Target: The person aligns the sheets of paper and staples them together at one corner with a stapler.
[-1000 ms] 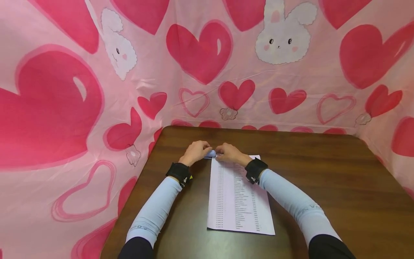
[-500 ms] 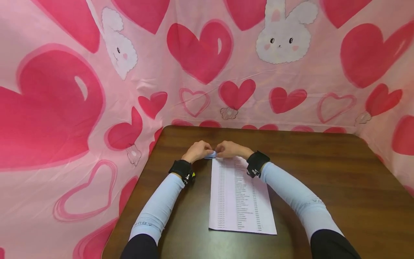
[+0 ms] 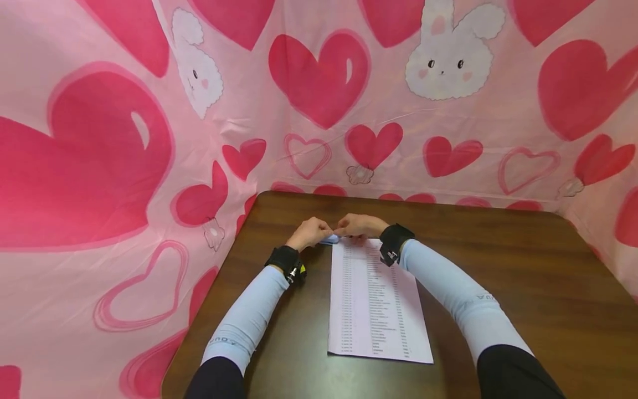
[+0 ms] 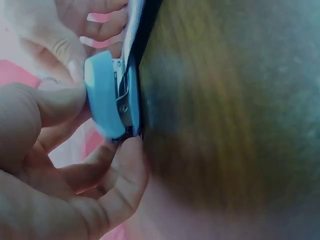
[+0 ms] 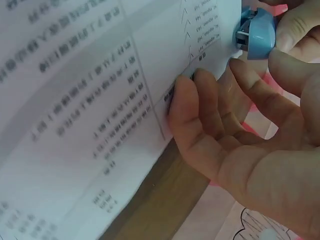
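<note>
A light blue stapler (image 4: 102, 95) sits at the upper left corner of the printed sheets (image 3: 376, 310), its jaws around the paper edge in the left wrist view. My left hand (image 3: 310, 233) grips the stapler's rear, thumb on the top cover and fingertips at the base. Beside it, my right hand (image 3: 360, 225) reaches over the top edge of the sheets. In the right wrist view, the right thumb (image 5: 287, 67) touches the stapler's cover, while loosely bent fingers (image 5: 185, 105) rest at the paper's edge. The sheets bear columns of small print.
The papers lie on a brown wooden table (image 3: 498, 288). A pink cloth (image 3: 299, 83) with hearts and rabbits hangs behind the table and along its sides. Black straps (image 3: 394, 244) holding small cameras circle both wrists.
The head view has shifted slightly. My right hand has moved a little toward the far edge, its thumb side now meeting my left thumb above the stapler. The left hand keeps its grip.
</note>
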{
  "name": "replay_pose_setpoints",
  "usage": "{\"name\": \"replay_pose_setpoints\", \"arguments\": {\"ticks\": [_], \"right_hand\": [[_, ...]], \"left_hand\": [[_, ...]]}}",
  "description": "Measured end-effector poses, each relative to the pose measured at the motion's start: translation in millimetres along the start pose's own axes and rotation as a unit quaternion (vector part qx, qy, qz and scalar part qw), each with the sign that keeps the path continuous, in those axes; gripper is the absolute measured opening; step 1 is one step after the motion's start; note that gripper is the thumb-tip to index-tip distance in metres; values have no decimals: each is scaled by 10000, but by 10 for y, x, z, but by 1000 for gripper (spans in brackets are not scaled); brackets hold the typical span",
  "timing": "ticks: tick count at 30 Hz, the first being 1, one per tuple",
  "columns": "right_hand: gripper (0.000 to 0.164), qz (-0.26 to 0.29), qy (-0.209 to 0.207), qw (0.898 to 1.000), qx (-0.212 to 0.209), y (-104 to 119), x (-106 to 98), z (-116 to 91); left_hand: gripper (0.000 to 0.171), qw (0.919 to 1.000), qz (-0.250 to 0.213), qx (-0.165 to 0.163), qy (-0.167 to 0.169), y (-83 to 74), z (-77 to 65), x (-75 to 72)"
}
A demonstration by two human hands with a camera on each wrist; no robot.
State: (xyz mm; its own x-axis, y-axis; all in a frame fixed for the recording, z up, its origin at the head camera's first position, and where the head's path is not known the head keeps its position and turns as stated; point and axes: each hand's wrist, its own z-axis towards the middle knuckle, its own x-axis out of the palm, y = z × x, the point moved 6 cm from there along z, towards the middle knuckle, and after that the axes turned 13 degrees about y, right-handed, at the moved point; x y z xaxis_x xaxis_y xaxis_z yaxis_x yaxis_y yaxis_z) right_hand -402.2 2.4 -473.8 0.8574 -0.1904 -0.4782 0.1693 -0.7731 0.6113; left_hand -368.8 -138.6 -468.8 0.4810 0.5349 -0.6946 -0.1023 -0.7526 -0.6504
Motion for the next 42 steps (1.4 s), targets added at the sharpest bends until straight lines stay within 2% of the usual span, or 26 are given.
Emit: {"name": "replay_pose_setpoints", "arguments": {"ticks": [3, 8, 12, 16, 24, 29, 34, 38, 42], "right_hand": [[27, -39, 45, 9999, 103, 0, -45, -5], [26, 413, 274, 9988, 35, 14, -47, 22], [25, 392, 324, 9987, -69, 45, -27, 35], [26, 45, 186, 9998, -40, 45, -39, 30], [24, -200, 9, 9998, -17, 38, -94, 8], [22, -288, -184, 9992, 215, -5, -89, -3], [24, -566, -46, 9981, 238, -9, 30, 58], [23, -589, -90, 9981, 166, 9, 66, 86], [24, -750, -168, 9967, 245, -4, 37, 77]], "left_hand": [[24, 9987, -382, -37, 347, -7, 44, -36], [24, 9906, -967, -240, 939, 24, 83, -73], [25, 9832, -1321, -479, 1165, 70, 95, -68], [22, 9830, -1257, -574, 1210, 73, 121, -66], [17, 9839, -1146, -763, 1141, 51, 160, -99], [16, 9871, -936, -650, 1123, 5, 165, -67], [15, 9895, -646, -643, 1122, 56, 98, 17], [15, 9909, -767, -581, 941, 94, 49, 36], [16, 9900, -858, -501, 1006, 87, 61, 50]]}}
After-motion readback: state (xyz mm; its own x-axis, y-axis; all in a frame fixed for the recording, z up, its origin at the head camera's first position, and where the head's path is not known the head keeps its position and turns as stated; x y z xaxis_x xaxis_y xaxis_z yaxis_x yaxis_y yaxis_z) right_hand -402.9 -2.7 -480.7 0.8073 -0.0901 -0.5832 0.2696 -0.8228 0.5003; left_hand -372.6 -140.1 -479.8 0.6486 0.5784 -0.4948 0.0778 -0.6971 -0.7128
